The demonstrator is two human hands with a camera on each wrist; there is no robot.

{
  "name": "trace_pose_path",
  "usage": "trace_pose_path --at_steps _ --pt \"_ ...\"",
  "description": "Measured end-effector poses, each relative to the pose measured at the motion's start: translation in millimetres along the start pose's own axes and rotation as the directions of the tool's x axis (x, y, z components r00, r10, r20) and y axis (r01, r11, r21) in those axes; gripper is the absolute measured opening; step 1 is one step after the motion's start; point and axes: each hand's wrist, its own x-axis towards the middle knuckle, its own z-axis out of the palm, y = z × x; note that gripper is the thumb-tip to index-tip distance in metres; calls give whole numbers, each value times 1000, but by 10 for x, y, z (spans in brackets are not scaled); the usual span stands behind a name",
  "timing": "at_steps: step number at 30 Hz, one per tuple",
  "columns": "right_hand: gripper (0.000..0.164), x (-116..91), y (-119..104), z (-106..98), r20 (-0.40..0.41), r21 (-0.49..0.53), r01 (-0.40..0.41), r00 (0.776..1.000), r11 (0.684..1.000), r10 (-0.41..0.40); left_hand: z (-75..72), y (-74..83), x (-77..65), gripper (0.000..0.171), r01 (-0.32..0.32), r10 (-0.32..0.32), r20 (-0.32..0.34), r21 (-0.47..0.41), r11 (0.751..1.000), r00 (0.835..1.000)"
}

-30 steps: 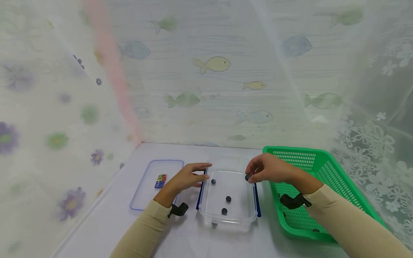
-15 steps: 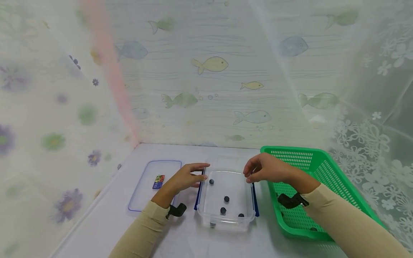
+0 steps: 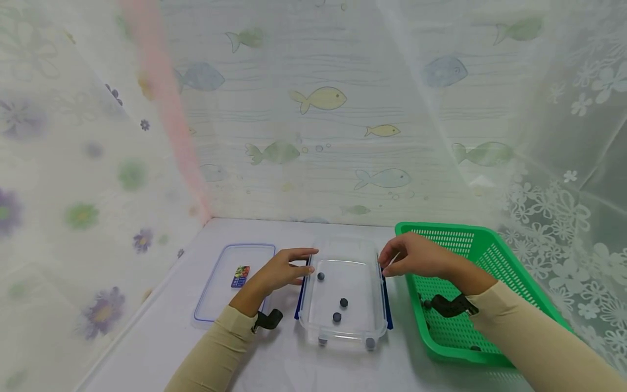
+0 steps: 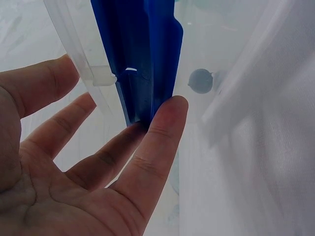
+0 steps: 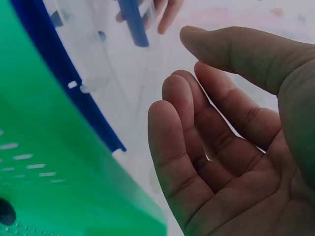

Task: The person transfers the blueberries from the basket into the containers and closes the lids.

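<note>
A clear plastic container with blue side latches sits in the middle of the white table. Inside it lie several small dark balls, two of them showing through the front wall. My left hand stays at the container's left side, fingers spread, with fingertips against the blue latch in the left wrist view. Over the container's right edge hovers my right hand. Its fingers are loosely bent with nothing between them, as the right wrist view of that hand shows.
A green perforated basket stands to the right, holding a few dark balls. On the left lies a clear lid with a blue edge and a colourful label. Patterned curtains enclose the table's back and sides.
My right hand has let a dark ball drop into the container, where it has rolled to the front right corner. Then the hand has shifted slightly right. The left hand has stayed put.
</note>
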Motion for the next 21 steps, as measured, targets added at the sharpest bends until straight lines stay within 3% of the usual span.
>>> trace_pose_path --at_steps 21 --pt "26 -310 406 -147 -57 56 -20 998 998 23 9 20 -17 49 -1 1 -11 24 1000 1000"
